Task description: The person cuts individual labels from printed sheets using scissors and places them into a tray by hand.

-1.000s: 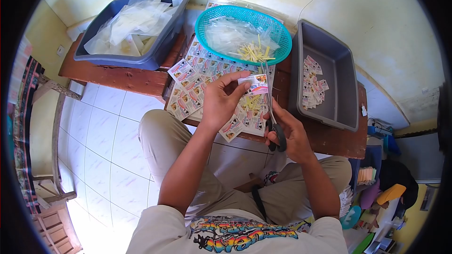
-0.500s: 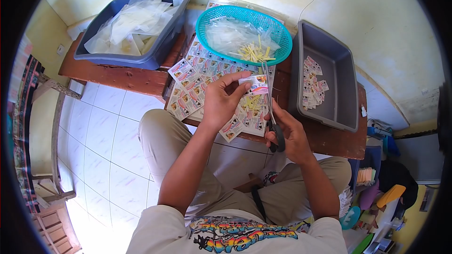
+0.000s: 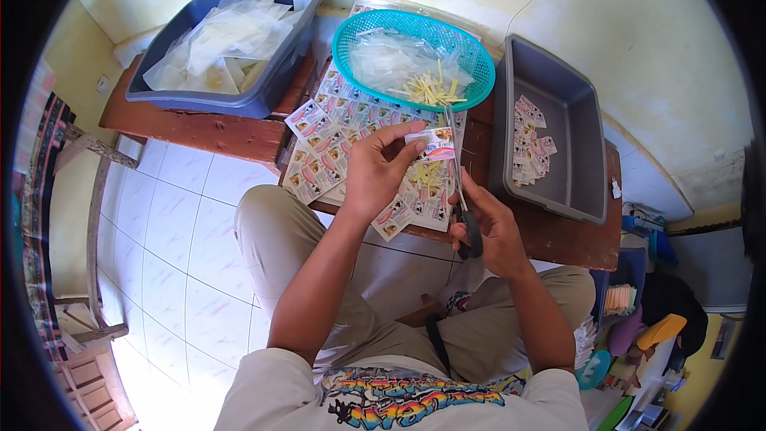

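Observation:
Between the thumb and fingers of my left hand [image 3: 378,166] is a small printed label [image 3: 435,144], held up over the bench. My right hand [image 3: 493,227] grips black-handled scissors [image 3: 471,231], whose blades point away from me along the label's right edge. Whether the blades are fully closed is hard to make out. Below both hands lie printed label sheets [image 3: 323,156], with thin yellow-white paper strips [image 3: 428,175] scattered on them. More such strips rest in the turquoise basket [image 3: 345,52] beyond my hands, beside clear plastic pouches [image 3: 391,60].
A blue-grey tub [image 3: 239,104] at the left holds translucent plastic bags [image 3: 227,36]. To the right, a grey tub [image 3: 586,136] contains several cut labels [image 3: 531,144]. All stand on a reddish-brown wooden bench [image 3: 207,116] against the wall. My knees are close to the bench's front edge.
Hardly anything differs. The scissors' handles look slightly closer together, while the label and my left hand stay in the same place.

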`<state>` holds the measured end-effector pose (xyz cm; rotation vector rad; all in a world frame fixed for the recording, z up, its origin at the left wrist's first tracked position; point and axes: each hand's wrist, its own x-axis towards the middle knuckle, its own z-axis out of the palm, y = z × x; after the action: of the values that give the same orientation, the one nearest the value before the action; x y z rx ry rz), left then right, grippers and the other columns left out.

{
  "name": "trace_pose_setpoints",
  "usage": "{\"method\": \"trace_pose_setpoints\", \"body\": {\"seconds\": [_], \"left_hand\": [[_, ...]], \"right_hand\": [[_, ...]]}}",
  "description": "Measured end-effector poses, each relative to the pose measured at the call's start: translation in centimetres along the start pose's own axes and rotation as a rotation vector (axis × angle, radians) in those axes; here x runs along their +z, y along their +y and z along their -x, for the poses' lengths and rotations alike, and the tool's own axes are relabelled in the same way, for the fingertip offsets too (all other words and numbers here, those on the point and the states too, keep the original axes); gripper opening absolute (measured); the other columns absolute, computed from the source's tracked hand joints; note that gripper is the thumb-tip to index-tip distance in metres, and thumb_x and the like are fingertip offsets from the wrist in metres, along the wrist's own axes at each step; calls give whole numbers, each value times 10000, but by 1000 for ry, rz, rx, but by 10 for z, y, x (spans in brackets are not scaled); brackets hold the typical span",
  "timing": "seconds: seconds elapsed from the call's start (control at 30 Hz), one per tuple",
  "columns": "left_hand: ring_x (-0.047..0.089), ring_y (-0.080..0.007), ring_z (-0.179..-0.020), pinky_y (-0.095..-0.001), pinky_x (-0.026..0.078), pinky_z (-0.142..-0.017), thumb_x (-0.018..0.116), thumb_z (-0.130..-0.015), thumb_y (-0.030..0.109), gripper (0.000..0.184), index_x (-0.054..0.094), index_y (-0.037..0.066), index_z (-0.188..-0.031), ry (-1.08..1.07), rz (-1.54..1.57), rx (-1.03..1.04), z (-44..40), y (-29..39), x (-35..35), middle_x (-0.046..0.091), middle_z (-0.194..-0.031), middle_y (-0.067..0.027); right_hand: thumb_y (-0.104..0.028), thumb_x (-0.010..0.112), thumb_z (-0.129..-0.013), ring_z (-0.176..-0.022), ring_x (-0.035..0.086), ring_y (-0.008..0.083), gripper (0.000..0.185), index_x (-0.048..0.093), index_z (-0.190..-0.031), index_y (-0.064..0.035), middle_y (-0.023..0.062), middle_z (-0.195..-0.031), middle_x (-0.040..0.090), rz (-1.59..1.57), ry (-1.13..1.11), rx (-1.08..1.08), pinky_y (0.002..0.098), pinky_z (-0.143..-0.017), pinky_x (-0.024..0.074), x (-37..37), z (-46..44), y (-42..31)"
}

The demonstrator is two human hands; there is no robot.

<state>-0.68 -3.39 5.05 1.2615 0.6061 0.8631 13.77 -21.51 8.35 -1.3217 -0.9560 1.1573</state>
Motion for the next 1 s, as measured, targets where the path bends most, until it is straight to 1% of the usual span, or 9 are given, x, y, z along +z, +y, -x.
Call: {"method": "trace_pose_setpoints", "body": {"seconds": [0.43, 0.87, 0.93, 1.0], "left_hand": [[700, -106, -983, -268, 587, -875, 744, -996, 37, 313, 708, -65, -1289, -1, -23, -6, 1, 3, 0, 771, -1102, -105], [703, -106, -978, -267, 587, -873, 749, -992, 38, 312, 713, -61, -1286, 0, -39, 1, 0, -1, -1, 775, -1088, -102], [699, -95, -953, -259, 570, -839, 751, -991, 44, 295, 737, -20, -1279, 10, -13, 4, 0, -5, -2, 778, -1068, -81], [700, -96, -953, -259, 570, -840, 751, -991, 44, 297, 737, -19, -1281, 10, -13, 4, 0, -4, -1, 779, -1071, -83]], "right_hand": [[-19, 788, -943, -913, 609, 95, 847, 350, -1664, -91, 91, -1240, 572, 21, -10, -8, 249, -675, 570, -1, 0, 0], [-14, 793, -935, -934, 611, 89, 853, 352, -1662, -85, 77, -1261, 560, 32, -1, 6, 247, -672, 578, -1, 1, -2], [-15, 795, -933, -930, 608, 86, 856, 352, -1662, -85, 75, -1258, 559, 19, 1, 17, 246, -672, 577, -1, 1, -1], [-16, 796, -931, -927, 607, 85, 857, 353, -1662, -87, 74, -1256, 559, 12, 0, 20, 245, -672, 576, -1, 1, -1]]}}
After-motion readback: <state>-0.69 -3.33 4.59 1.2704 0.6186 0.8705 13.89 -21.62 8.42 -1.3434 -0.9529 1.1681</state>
